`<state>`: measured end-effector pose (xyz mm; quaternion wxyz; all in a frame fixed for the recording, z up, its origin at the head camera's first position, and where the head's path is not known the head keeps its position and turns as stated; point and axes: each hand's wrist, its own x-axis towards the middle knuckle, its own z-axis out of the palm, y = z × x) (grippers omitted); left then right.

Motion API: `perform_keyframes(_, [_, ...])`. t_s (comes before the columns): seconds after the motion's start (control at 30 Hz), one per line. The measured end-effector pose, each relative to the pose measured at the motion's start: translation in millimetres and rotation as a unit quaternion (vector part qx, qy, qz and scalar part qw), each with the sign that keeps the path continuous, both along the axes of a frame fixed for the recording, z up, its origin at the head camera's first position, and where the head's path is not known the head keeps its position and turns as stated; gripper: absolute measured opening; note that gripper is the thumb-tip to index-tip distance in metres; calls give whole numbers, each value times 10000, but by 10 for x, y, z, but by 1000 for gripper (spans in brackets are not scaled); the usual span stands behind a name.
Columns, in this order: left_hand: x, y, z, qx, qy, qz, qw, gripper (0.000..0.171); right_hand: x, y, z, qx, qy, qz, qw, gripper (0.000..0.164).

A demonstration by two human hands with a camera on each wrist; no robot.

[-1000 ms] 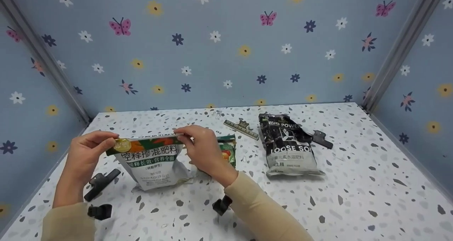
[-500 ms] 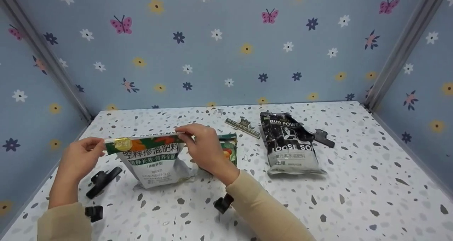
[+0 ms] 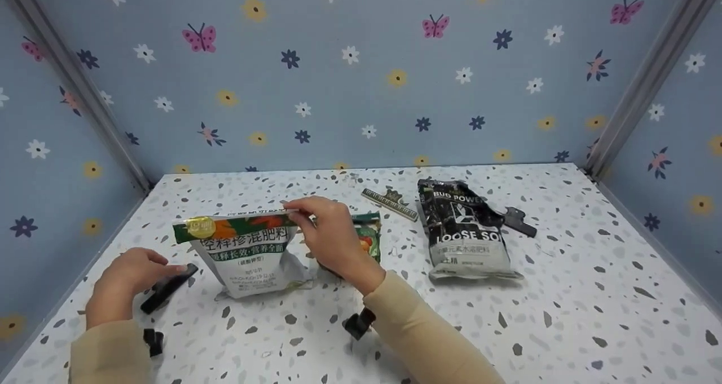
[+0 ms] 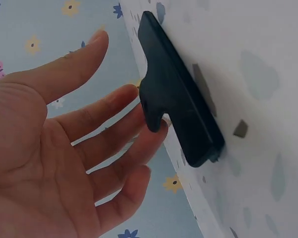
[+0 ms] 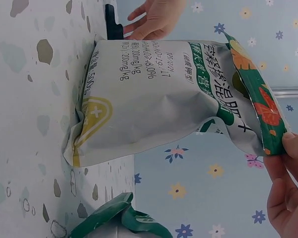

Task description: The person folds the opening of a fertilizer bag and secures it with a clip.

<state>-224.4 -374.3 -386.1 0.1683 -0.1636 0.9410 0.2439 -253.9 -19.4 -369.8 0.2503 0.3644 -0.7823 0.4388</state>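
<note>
A white fertilizer bag (image 3: pixel 248 265) with a green and orange top stands upright on the table, its top edge folded over. My right hand (image 3: pixel 333 240) pinches the right end of that fold between thumb and fingers, seen closely in the right wrist view. Left of the bag, my left hand (image 3: pixel 127 277) is at a black clip (image 3: pixel 169 288) lying on the table. In the left wrist view the fingers (image 4: pixel 124 94) are spread and slightly bent, fingertips right at the handle of the clip, with the thumb held apart from it.
Behind my right hand is a smaller green packet (image 3: pixel 369 240). A black and grey soil bag (image 3: pixel 465 237) lies to the right, with another black clip (image 3: pixel 519 221) beside it. A bronze-coloured clip (image 3: pixel 389 203) lies farther back. Patterned walls (image 3: pixel 361 91) enclose the table.
My left hand has let go of the fold's left end and moved down to the black clip. My right hand keeps its pinch on the bag.
</note>
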Motion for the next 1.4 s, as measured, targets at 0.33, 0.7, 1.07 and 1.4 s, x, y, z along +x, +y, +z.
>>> perform_keyframes(0.33, [-16,-53,-37,-172,-180,279,9993,61,-2,2,-7,-7,49,-7,10000,16])
perform_keyframes(0.7, [-36,-31,-49,358,181,119,9991,45,-11,39,2,4,31,-12,10000,16])
perform_keyframes(1.07, [39,-80,131,439,889,224,9948,81,36,-20,-9,72,-19,-50,10000,16])
perform_keyframes(1.4, [50,158,604,83,1991,-424,9790,71,15,12,9,73,27,-106,9999,16])
